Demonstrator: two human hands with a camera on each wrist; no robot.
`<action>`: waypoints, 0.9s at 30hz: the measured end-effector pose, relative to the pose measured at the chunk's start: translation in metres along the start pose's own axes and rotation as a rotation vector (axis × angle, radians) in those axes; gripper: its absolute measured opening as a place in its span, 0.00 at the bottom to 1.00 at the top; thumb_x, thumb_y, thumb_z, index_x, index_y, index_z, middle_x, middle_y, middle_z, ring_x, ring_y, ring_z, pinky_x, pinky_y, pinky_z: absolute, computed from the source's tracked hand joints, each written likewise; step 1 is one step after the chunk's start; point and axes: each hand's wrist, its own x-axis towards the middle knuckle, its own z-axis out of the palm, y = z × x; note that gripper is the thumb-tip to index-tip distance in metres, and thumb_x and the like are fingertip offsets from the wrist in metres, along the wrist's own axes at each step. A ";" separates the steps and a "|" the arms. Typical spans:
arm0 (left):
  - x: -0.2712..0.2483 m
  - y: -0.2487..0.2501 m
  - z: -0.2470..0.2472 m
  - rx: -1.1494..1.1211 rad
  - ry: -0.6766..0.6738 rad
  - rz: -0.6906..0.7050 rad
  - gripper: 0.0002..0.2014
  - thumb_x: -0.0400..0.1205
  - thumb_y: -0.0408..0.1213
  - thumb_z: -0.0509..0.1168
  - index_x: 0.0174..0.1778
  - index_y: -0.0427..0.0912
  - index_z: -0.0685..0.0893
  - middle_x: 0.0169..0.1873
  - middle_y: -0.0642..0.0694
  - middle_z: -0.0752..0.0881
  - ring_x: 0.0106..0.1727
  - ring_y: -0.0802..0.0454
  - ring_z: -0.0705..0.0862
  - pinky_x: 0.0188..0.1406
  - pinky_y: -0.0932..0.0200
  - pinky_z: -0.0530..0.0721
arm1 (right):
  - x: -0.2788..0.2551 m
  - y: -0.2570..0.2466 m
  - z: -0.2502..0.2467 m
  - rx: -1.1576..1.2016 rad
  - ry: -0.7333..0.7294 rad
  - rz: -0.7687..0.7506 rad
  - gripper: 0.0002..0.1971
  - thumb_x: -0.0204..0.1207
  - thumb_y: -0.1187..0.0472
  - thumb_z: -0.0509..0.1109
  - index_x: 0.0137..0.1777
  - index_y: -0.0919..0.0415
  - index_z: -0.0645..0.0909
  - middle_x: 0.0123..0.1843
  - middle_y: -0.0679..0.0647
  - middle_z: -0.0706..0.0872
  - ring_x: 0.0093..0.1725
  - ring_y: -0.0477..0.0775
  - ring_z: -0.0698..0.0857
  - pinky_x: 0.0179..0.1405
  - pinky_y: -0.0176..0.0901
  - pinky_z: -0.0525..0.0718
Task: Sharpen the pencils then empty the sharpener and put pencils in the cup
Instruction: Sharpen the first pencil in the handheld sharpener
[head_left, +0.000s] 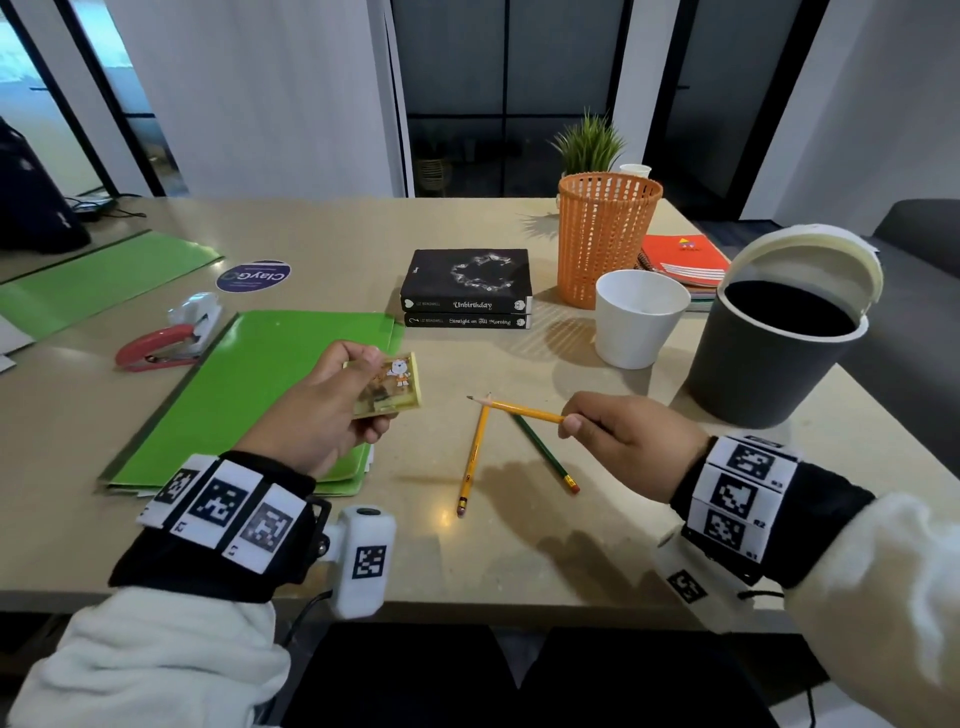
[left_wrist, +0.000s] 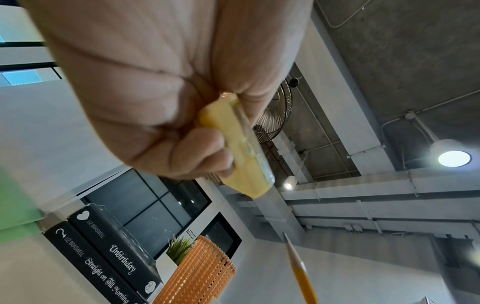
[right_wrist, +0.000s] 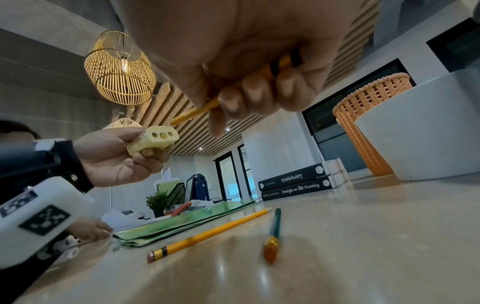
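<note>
A: What are our hands doing?

B: Our left hand (head_left: 317, 410) grips a yellow sharpener (head_left: 388, 384) above the green folder's (head_left: 249, 374) edge, its three holes facing our right hand (head_left: 631, 441). Our right hand pinches a yellow pencil (head_left: 524, 412), its sharpened tip pointing toward the sharpener but apart from it.

A: And on the table (head_left: 519, 561)?

B: Between our hands lie a second yellow pencil (head_left: 474, 457) and a green pencil (head_left: 545, 451). The white cup (head_left: 636, 319) stands beyond them, beside a dark bin (head_left: 769, 358) with its lid open.

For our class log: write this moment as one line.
left hand: holds sharpener | right hand: holds yellow pencil | two pencils on table
</note>
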 end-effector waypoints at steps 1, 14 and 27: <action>-0.001 0.001 0.000 -0.002 -0.001 -0.007 0.08 0.85 0.42 0.51 0.47 0.43 0.70 0.34 0.40 0.77 0.28 0.51 0.73 0.19 0.67 0.76 | 0.001 0.002 0.001 -0.009 0.024 -0.015 0.10 0.82 0.54 0.56 0.51 0.53 0.79 0.37 0.48 0.80 0.40 0.52 0.78 0.42 0.47 0.78; 0.000 -0.001 0.003 0.032 -0.039 -0.036 0.07 0.85 0.42 0.51 0.46 0.45 0.71 0.35 0.40 0.77 0.29 0.51 0.74 0.23 0.66 0.77 | 0.011 0.006 0.004 -0.242 0.181 -0.232 0.15 0.77 0.50 0.54 0.48 0.54 0.80 0.39 0.48 0.84 0.38 0.56 0.81 0.38 0.50 0.79; 0.004 -0.018 -0.001 0.011 -0.024 -0.088 0.04 0.85 0.39 0.53 0.47 0.45 0.71 0.39 0.38 0.78 0.30 0.52 0.74 0.25 0.66 0.74 | 0.014 0.003 0.020 -0.251 0.196 -0.242 0.10 0.76 0.56 0.59 0.48 0.58 0.79 0.41 0.52 0.83 0.39 0.59 0.82 0.36 0.51 0.81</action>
